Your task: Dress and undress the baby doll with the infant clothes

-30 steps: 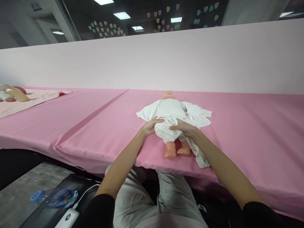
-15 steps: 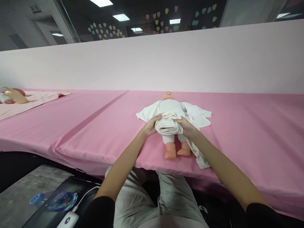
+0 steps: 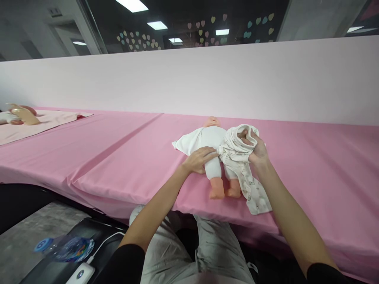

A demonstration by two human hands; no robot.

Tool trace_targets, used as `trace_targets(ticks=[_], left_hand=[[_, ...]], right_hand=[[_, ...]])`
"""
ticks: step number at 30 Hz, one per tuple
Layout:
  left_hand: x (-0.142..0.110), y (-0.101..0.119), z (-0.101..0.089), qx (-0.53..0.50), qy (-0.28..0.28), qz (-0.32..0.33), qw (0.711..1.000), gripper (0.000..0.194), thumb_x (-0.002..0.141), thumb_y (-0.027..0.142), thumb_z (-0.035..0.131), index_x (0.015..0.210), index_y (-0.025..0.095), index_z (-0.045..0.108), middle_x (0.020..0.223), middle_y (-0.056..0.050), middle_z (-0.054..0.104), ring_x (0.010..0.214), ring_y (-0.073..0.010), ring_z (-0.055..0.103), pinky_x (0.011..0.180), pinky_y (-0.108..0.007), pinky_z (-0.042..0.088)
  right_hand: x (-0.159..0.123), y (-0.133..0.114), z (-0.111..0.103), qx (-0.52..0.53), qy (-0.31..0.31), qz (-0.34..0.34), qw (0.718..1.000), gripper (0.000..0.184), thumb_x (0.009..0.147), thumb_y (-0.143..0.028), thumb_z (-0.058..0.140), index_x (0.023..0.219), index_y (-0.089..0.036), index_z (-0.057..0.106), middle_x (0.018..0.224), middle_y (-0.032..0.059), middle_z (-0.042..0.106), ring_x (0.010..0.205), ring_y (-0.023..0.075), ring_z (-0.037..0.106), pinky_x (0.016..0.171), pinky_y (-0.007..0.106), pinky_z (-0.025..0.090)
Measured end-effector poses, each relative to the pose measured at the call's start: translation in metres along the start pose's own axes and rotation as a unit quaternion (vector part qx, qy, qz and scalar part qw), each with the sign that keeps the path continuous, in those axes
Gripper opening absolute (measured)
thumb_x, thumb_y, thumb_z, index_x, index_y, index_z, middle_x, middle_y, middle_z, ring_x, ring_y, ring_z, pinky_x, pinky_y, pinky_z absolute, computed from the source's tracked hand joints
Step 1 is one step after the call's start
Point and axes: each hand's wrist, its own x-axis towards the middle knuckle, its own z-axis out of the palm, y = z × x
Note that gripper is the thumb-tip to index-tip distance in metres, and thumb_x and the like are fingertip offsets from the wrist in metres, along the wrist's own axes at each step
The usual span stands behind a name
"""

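A baby doll lies on its back on the pink-covered table, feet toward me, with white cloth over its torso and thighs. My left hand rests across the doll's hip, fingers stretched out and holding nothing. Over the doll's right-hand side in the picture is a bunched white baby garment with a small print. My right hand grips its gathered upper part, some fingers inside the rolled opening. One printed length of the garment hangs down past the doll's feet. The doll's arms are hidden.
Another doll lies on a pale cloth at the far left. A white partition rises behind the table. On a black seat at lower left are a plastic bottle and a white device with a cable.
The bunched garment has moved right and up, off the doll's belly, in my right hand. My left hand has let go of it and now lies on the doll's hip.
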Motion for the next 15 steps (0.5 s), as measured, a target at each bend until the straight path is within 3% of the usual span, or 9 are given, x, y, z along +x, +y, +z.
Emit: trace_targets(ticks=[2,4,6,8,10,12,13,14,15], left_hand=[[-0.001,0.001,0.003,-0.041,0.061,-0.014,0.997,0.058,0.075,0.050,0.051,0.121,0.015,0.048,0.118,-0.015,0.056,0.112,-0.0257,0.051,0.097,-0.041,0.041],[-0.001,0.002,0.007,-0.077,0.161,-0.133,0.975,0.055,0.078,0.051,0.049,0.119,0.014,0.047,0.103,-0.013,0.062,0.097,-0.0235,0.059,0.084,-0.037,0.048],[0.003,0.004,0.008,-0.107,0.249,-0.286,0.919,0.054,0.082,0.048,0.047,0.123,0.013,0.041,0.081,-0.007,0.062,0.073,-0.0177,0.060,0.066,-0.030,0.048],[0.008,0.004,0.006,-0.140,0.294,-0.385,0.864,0.057,0.085,0.046,0.045,0.131,0.014,0.030,0.071,0.000,0.057,0.057,-0.0120,0.052,0.055,-0.024,0.043],[0.014,0.005,0.002,-0.162,0.304,-0.426,0.837,0.061,0.087,0.045,0.042,0.137,0.017,0.020,0.072,0.002,0.057,0.053,-0.0100,0.049,0.053,-0.022,0.040],[0.017,0.006,-0.002,-0.153,0.288,-0.444,0.835,0.062,0.088,0.044,0.041,0.139,0.018,0.017,0.075,0.001,0.059,0.055,-0.0106,0.050,0.054,-0.022,0.040],[0.018,0.008,-0.004,-0.138,0.274,-0.444,0.842,0.062,0.088,0.043,0.042,0.140,0.018,0.019,0.077,0.000,0.060,0.058,-0.0115,0.051,0.056,-0.023,0.040],[0.019,0.010,-0.005,-0.120,0.258,-0.439,0.852,0.061,0.088,0.043,0.042,0.139,0.018,0.021,0.081,-0.002,0.061,0.061,-0.0125,0.053,0.058,-0.024,0.041],[0.019,0.012,-0.005,-0.101,0.237,-0.428,0.867,0.059,0.087,0.042,0.043,0.139,0.019,0.024,0.086,-0.003,0.062,0.066,-0.0136,0.055,0.061,-0.025,0.042]], right_hand=[[-0.002,0.001,0.002,-0.061,0.031,-0.014,0.998,0.034,0.055,-0.034,0.078,0.063,-0.019,0.049,0.038,-0.0110,0.029,0.035,0.0046,0.022,0.036,0.021,0.025],[-0.005,0.001,0.002,-0.147,0.057,-0.033,0.987,0.035,0.052,-0.028,0.080,0.060,-0.018,0.048,0.038,-0.0102,0.035,0.035,0.0043,0.027,0.036,0.020,0.027],[-0.010,0.001,0.005,-0.248,0.030,-0.022,0.968,0.031,0.053,-0.024,0.080,0.068,-0.017,0.054,0.049,-0.0067,0.051,0.040,0.0066,0.041,0.039,0.021,0.035],[-0.019,-0.001,0.013,-0.360,-0.096,0.043,0.927,0.033,0.055,-0.022,0.079,0.082,-0.018,0.060,0.067,-0.0019,0.063,0.057,0.0125,0.057,0.049,0.024,0.046],[-0.030,0.000,0.027,-0.449,-0.280,0.103,0.842,0.032,0.059,-0.021,0.075,0.088,-0.019,0.063,0.081,0.0006,0.066,0.074,0.0166,0.062,0.062,0.027,0.051],[-0.042,0.002,0.044,-0.492,-0.425,0.119,0.751,0.025,0.064,-0.023,0.071,0.088,-0.019,0.063,0.085,0.0006,0.066,0.080,0.0166,0.062,0.068,0.028,0.051],[-0.047,0.004,0.053,-0.501,-0.459,0.111,0.725,0.022,0.067,-0.024,0.070,0.087,-0.019,0.063,0.085,0.0002,0.066,0.079,0.0161,0.061,0.069,0.028,0.050],[-0.051,0.005,0.060,-0.504,-0.470,0.099,0.718,0.020,0.069,-0.026,0.069,0.087,-0.019,0.063,0.084,0.0002,0.066,0.079,0.0160,0.061,0.070,0.029,0.050],[-0.054,0.006,0.065,-0.503,-0.460,0.086,0.727,0.020,0.070,-0.027,0.068,0.087,-0.019,0.063,0.084,0.0005,0.066,0.080,0.0164,0.061,0.071,0.030,0.051]])
